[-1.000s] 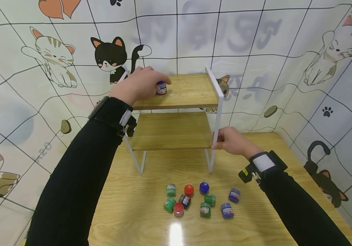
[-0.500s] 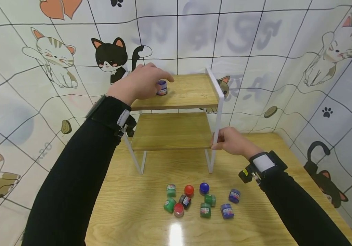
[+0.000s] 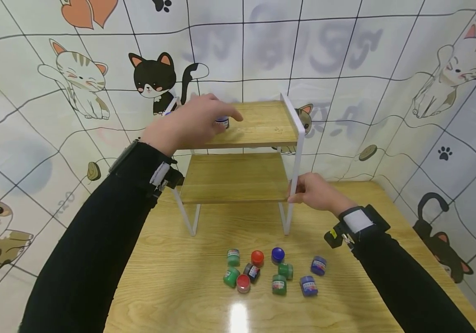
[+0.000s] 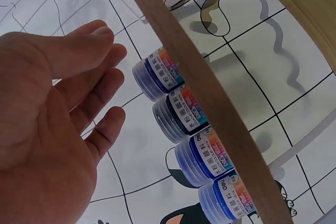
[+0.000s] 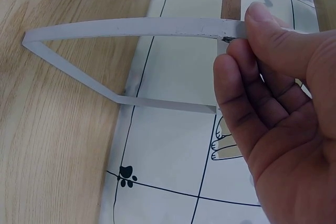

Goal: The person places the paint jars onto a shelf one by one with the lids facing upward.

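Observation:
Over the top board of a two-tier shelf rack (image 3: pixel 233 178), my left hand (image 3: pixel 196 121) hovers with its fingers loosely extended. In the left wrist view that hand (image 4: pixel 68 98) holds nothing, and a gap separates it from a row of several small paint jars (image 4: pixel 205 156) along the board's edge. One jar (image 3: pixel 223 122) shows past the left fingers in the head view; the others are mostly hidden behind the hand. My right hand (image 3: pixel 316 190) pinches the rack's white metal side frame (image 5: pixel 142 27) level with the lower board, thumb on one side and fingers on the other.
Several more paint jars, among them a red one (image 3: pixel 244 283), a green one (image 3: pixel 279 284) and a blue one (image 3: pixel 308 286), lie or stand on the wooden table (image 3: pixel 171 286) before the rack. A cat-print wall covering (image 3: pixel 346 55) rises close behind it.
The left fingers have come off the jar at the end of the row, and the hand has shifted slightly right and down over it. The right hand keeps its grip on the frame.

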Available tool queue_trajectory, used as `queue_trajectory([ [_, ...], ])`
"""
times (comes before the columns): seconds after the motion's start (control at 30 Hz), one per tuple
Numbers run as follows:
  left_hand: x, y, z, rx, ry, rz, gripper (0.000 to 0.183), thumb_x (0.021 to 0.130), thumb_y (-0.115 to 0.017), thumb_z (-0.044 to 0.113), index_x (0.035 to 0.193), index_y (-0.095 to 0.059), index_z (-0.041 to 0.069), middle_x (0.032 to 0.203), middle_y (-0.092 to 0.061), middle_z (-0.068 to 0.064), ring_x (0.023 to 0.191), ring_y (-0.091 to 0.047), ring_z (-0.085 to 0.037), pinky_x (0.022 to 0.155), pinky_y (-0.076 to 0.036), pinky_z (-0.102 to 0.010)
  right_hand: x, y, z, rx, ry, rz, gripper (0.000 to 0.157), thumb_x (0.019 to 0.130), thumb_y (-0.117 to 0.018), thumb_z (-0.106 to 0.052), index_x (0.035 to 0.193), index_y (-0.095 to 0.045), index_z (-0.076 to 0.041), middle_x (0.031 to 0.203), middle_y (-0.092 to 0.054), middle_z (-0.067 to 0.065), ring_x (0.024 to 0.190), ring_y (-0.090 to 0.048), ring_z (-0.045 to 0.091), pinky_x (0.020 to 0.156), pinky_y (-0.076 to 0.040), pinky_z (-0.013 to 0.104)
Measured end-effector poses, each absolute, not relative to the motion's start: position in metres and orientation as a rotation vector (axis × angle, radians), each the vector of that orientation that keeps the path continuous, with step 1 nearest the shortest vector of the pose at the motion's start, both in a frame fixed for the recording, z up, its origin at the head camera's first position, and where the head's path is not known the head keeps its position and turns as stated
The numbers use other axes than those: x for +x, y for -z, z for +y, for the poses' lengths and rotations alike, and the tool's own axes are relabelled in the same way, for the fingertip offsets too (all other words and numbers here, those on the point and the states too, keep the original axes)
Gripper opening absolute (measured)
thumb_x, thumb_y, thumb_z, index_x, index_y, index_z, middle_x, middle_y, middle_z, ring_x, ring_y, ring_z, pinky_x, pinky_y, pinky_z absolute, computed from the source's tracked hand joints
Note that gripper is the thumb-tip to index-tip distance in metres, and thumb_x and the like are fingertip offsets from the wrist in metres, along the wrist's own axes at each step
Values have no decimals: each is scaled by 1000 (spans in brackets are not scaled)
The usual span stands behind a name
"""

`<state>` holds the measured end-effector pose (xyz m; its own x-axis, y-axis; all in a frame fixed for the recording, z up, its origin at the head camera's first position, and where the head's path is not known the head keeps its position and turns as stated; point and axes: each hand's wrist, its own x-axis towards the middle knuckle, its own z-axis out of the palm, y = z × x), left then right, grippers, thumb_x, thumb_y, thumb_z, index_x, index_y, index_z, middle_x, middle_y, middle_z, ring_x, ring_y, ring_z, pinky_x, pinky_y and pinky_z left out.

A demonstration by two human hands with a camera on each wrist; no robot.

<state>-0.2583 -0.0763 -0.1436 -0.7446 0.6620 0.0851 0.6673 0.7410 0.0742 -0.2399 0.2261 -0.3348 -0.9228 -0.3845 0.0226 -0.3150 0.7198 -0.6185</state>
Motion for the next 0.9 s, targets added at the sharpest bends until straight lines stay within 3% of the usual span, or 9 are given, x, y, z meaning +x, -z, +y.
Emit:
queue_trajectory([
  [0.17,-252,150,-75,-1232,126,-2800,37,98,-56,9,133,-59,17,138,-59,-3,128,-45,-29,104,-39,-44,-240,336,226,-579,984,2811,4,87,-71,-7,91,-71,-5,84,-72,6,79,-63,18,75,-54,34],
  [0.37,-238,158,-72,-1307,116,-2754,35,97,-59,11,131,-61,18,134,-61,0,131,-45,-24,110,-37,-40,-241,336,226,-574,989,2810,5,87,-71,-6,91,-71,-4,85,-72,6,79,-63,19,75,-53,34],
  [0.9,-211,190,-68,-1521,109,-2667,33,96,-62,15,128,-63,22,130,-64,5,123,-52,-18,104,-43,-34,-241,336,226,-597,993,2806,5,87,-70,-5,91,-71,-3,85,-72,7,78,-63,18,74,-53,33],
])
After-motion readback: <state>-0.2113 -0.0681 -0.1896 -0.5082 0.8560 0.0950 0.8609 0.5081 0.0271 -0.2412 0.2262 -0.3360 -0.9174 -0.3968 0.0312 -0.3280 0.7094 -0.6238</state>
